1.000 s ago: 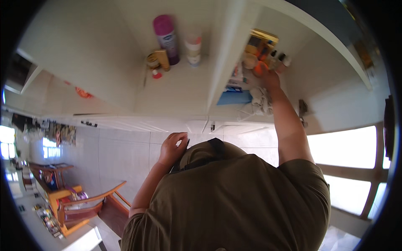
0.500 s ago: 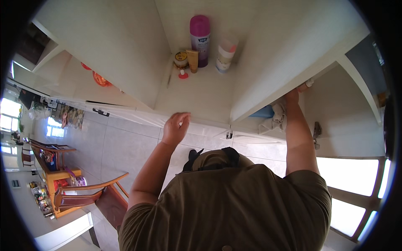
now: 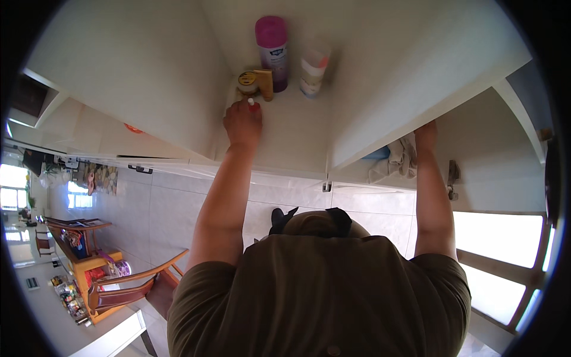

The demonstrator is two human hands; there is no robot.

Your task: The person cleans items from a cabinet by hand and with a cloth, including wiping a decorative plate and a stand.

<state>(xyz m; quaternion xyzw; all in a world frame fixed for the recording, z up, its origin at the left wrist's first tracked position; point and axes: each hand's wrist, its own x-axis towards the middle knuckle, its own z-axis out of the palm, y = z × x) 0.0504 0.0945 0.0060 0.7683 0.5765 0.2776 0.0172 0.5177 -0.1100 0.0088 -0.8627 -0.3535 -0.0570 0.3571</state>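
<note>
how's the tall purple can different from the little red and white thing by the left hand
The purple can is much taller; the red-and-white item is small. The can stands farther back, clear of the left hand; the item is right at that hand. Both are in the same compartment.

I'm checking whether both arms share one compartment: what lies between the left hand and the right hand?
In the head view, a stretch of shelf and then a white upright panel lie between the left hand and the right hand.

A small red-and-white item sits against the left hand.
</note>
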